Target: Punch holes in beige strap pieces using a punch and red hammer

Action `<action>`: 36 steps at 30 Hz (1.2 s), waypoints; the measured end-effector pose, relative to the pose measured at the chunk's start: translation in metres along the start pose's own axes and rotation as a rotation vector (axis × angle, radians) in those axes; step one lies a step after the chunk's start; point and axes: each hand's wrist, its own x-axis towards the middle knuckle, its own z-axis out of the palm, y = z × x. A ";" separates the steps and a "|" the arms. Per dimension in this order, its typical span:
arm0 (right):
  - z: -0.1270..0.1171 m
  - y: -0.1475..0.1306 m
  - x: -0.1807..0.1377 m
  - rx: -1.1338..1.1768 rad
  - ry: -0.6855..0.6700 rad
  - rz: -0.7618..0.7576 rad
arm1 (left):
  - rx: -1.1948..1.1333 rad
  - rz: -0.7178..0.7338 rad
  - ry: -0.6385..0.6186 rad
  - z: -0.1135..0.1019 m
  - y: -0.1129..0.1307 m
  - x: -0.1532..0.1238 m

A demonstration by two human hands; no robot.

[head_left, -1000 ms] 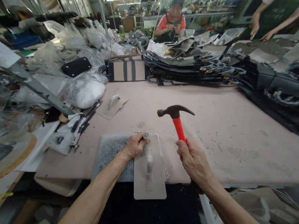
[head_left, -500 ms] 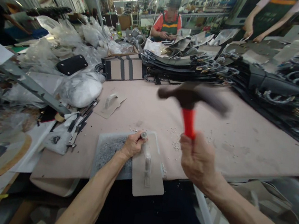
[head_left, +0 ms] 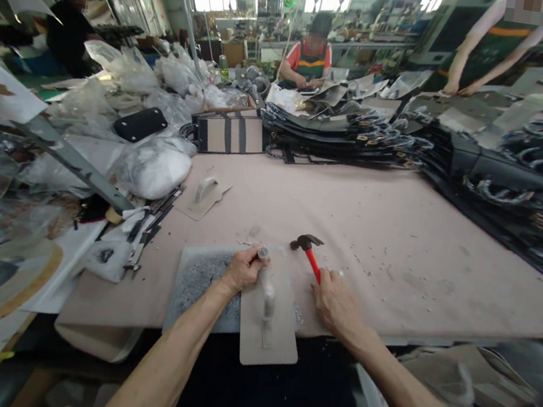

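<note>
My left hand (head_left: 242, 269) is closed around a small metal punch (head_left: 263, 253) that stands upright on a beige leather piece (head_left: 270, 328). That piece lies partly on a grey cutting slab (head_left: 196, 280) at the table's near edge. My right hand (head_left: 335, 300) grips the red handle of a claw hammer (head_left: 309, 252). The hammer's dark head is low, just above the table and a little right of the punch.
The pink table (head_left: 374, 225) carries stacks of black bag parts (head_left: 341, 136) at the back and right, a beige striped panel (head_left: 228, 133), and plastic-wrapped bundles (head_left: 153, 166) at left. Another beige piece (head_left: 204, 195) lies nearby. A seated person (head_left: 312, 58) and other people work beyond.
The hammer went up high in a blurred swing half a second ago and has come down low beside the punch. My left hand has kept the punch in place.
</note>
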 end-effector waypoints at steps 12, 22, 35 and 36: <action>-0.014 -0.090 -0.007 -0.217 0.005 -0.773 | -0.543 -0.307 0.629 -0.004 0.007 0.019; -0.026 -0.095 -0.008 -0.040 0.041 -0.142 | -0.204 -0.027 0.467 -0.033 0.059 0.010; 0.012 -0.098 -0.016 0.200 0.034 -0.167 | -0.298 -0.169 0.193 0.024 -0.002 0.015; 0.012 -0.094 -0.017 0.237 0.057 -0.182 | -0.319 -0.186 0.188 0.024 -0.003 0.016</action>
